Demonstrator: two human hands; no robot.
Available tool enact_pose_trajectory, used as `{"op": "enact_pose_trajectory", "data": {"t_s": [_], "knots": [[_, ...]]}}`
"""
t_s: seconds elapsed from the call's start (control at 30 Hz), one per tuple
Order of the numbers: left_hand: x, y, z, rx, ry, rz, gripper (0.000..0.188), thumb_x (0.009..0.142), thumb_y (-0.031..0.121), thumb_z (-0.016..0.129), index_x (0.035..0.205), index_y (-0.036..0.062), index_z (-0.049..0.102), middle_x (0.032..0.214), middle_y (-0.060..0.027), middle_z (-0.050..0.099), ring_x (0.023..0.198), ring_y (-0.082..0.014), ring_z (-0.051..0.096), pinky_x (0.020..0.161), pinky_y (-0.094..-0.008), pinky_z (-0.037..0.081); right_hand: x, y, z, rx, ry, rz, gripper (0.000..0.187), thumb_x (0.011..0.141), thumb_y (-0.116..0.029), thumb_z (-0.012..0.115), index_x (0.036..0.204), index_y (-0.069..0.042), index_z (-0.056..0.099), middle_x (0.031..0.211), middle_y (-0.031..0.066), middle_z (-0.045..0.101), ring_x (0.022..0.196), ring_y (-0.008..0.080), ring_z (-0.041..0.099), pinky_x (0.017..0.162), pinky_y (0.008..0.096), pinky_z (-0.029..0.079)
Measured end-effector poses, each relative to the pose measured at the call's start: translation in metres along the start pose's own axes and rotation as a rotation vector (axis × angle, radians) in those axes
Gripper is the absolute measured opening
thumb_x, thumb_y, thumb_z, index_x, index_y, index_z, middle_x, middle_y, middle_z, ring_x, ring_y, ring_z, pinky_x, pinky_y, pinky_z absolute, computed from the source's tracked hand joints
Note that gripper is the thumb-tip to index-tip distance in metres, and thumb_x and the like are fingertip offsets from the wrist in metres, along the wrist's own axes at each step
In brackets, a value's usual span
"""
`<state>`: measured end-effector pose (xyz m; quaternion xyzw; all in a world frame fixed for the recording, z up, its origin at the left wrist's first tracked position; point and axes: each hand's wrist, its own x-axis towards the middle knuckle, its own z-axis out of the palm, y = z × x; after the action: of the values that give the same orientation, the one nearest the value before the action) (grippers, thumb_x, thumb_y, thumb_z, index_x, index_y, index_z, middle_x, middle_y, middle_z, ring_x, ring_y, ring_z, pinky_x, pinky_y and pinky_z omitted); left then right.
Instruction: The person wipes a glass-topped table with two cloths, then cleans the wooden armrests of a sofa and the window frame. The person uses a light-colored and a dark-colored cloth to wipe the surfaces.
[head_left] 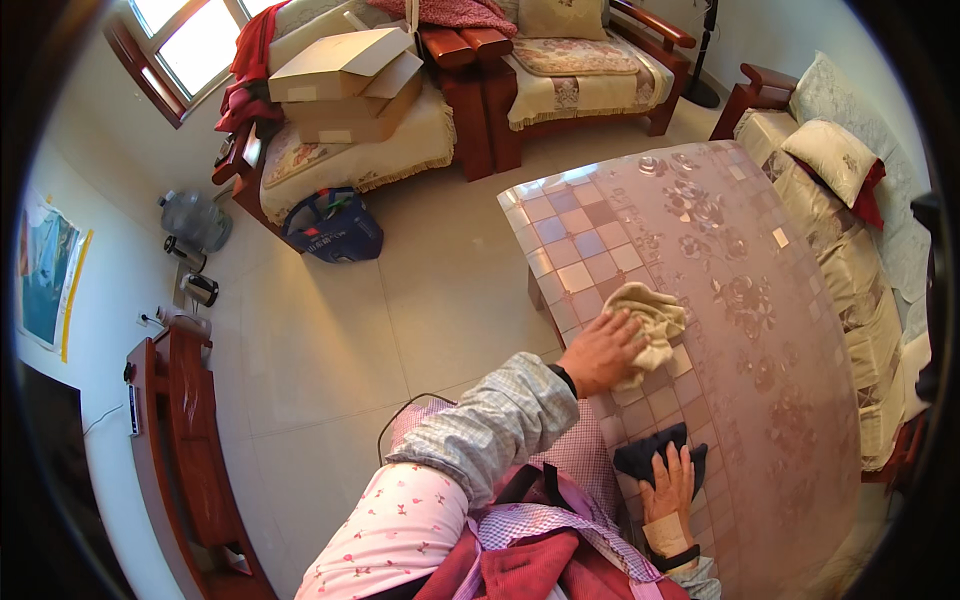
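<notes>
Glossy pink table (800, 480) with floral relief and a checkered border, on a pale tiled floor (330, 330). Beyond the table: wooden armchairs (490, 110), one bearing cardboard boxes (340, 65); right of the table, a covered sofa (835, 285); well left, a reddish cabinet (195, 430). On the table's left border, the crumpled beige cloth (655, 325) runs lengthwise roughly near-to-far, without a distinct pointing end; the left hand (600, 355) overlies it, grip indeterminable. Nearer, the right hand (668, 488) lies flat, fingers extended, on a dark cloth (640, 455), elongated crosswise.
</notes>
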<state>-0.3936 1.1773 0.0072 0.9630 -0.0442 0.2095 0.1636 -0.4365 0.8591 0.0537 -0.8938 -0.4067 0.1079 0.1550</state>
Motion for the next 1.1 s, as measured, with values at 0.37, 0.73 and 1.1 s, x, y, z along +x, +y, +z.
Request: {"op": "enact_pose_trajectory", "data": {"t_s": [0.37, 0.73, 1.1], "knots": [[0.027, -0.084, -0.036, 0.100, -0.237, -0.231, 0.063, 0.093, 0.043, 0.065, 0.142, 0.0055, 0.053, 0.152, -0.0183, 0.046, 0.146, -0.0384, 0.038, 0.118, -0.0499, 0.032, 0.000, 0.005, 0.001, 0.042, -0.022, 0.000, 0.059, 0.086, -0.015, 0.072, 0.141, -0.007, 0.051, 0.156, 0.0202, 0.040, 0.147, 0.0480, 0.029, 0.118, 0.0631, 0.024], [0.104, -0.216, -0.039, 0.232, -0.341, -0.487, 0.068, 0.100, 0.048, 0.052, 0.155, 0.0092, 0.039, 0.161, -0.0166, 0.037, 0.151, -0.0340, 0.031, 0.123, -0.0429, 0.026, -0.005, 0.021, 0.015, 0.020, -0.042, 0.004, 0.057, 0.093, -0.029, 0.066, 0.145, -0.015, 0.047, 0.158, 0.0201, 0.037, 0.147, 0.0484, 0.029, 0.116, 0.0661, 0.025], [0.069, -0.153, -0.039, 0.176, -0.319, -0.223, 0.068, 0.097, 0.043, 0.057, 0.151, 0.0038, 0.043, 0.158, -0.0223, 0.041, 0.147, -0.0364, 0.038, 0.120, -0.0464, 0.031, -0.004, 0.021, 0.018, 0.001, -0.006, -0.014, 0.054, 0.090, -0.028, 0.070, 0.139, -0.011, 0.054, 0.155, 0.0203, 0.041, 0.145, 0.0489, 0.031, 0.115, 0.0665, 0.026]]}}
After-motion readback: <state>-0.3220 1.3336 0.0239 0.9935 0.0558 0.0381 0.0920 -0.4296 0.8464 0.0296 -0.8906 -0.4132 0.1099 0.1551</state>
